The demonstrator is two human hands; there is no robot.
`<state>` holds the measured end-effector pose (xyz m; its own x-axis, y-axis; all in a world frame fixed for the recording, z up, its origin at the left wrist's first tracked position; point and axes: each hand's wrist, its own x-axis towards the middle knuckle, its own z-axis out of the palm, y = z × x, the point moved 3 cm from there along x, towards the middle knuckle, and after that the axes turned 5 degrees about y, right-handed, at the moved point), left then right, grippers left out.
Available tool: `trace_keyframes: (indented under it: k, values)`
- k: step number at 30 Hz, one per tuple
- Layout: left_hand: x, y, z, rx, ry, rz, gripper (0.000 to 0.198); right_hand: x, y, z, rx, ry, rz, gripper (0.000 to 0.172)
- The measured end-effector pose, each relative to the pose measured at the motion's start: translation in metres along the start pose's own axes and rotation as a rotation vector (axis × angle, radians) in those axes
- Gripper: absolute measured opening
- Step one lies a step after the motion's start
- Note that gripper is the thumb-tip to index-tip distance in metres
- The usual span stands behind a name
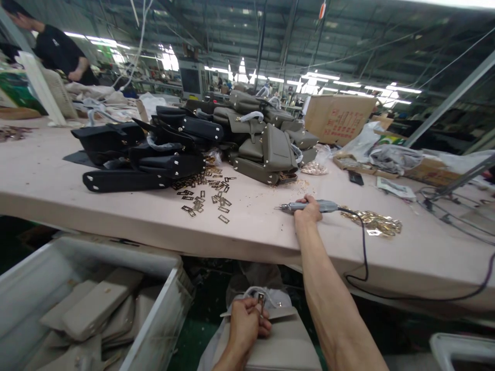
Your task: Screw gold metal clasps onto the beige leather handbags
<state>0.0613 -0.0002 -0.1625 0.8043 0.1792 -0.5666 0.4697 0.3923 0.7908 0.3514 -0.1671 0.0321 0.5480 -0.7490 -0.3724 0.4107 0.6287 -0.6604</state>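
A light beige handbag [288, 342] rests on my lap, its flap edge towards the table. My left hand [247, 322] is closed at that edge, pinching a small metal clasp plate [261, 298] between thumb and fingers. Over the tabletop reaches my right hand [308, 210], with its fingers wrapped round a grey electric screwdriver [328, 206]. The tool's bit points left, and a black cord [365, 252] runs from its back end. Just right of it lies a pile of gold metal plates [377, 222]. Loose rectangular metal frames [220, 198] are scattered to its left.
Black handbags [127, 178] and olive-grey handbags [266, 149] are heaped on the table [247, 226]. A white bin [154, 319] at lower left holds beige bags. A cardboard box [338, 118] stands behind. Far left is another person [64, 54].
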Motion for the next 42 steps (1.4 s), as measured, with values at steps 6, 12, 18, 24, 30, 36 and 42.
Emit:
trace_keyframes:
  k: [6,12,18,24,30,36,42]
  values:
    - [-0.0018,0.0027,-0.0002,0.038,-0.002,0.000,0.046,-0.0033,0.0000,-0.0009,-0.016,-0.004,-0.032,0.036]
    - [-0.0032,0.0012,-0.0024,0.025,-0.009,0.013,0.044,-0.0047,0.0000,-0.0016,-0.023,-0.015,-0.031,0.037]
    - [0.0002,-0.0038,-0.0042,0.027,-0.019,0.026,0.044,-0.0066,-0.0018,-0.0021,-0.029,-0.003,-0.039,0.038]
    - [0.0030,-0.0055,-0.0047,0.027,-0.023,0.029,0.044,-0.0082,-0.0039,-0.0031,-0.012,0.005,-0.034,0.037]
    - [0.0012,-0.0038,-0.0049,0.027,-0.027,0.034,0.048,-0.0064,-0.0040,-0.0050,-0.008,0.009,-0.047,0.035]
    - [-0.0003,0.0000,-0.0040,0.016,-0.031,0.028,0.047,-0.0065,-0.0041,-0.0062,-0.008,-0.005,-0.064,0.033]
    - [-0.0023,0.0005,-0.0033,0.032,-0.025,0.023,0.049,-0.0056,-0.0034,-0.0063,-0.011,0.000,-0.083,0.034]
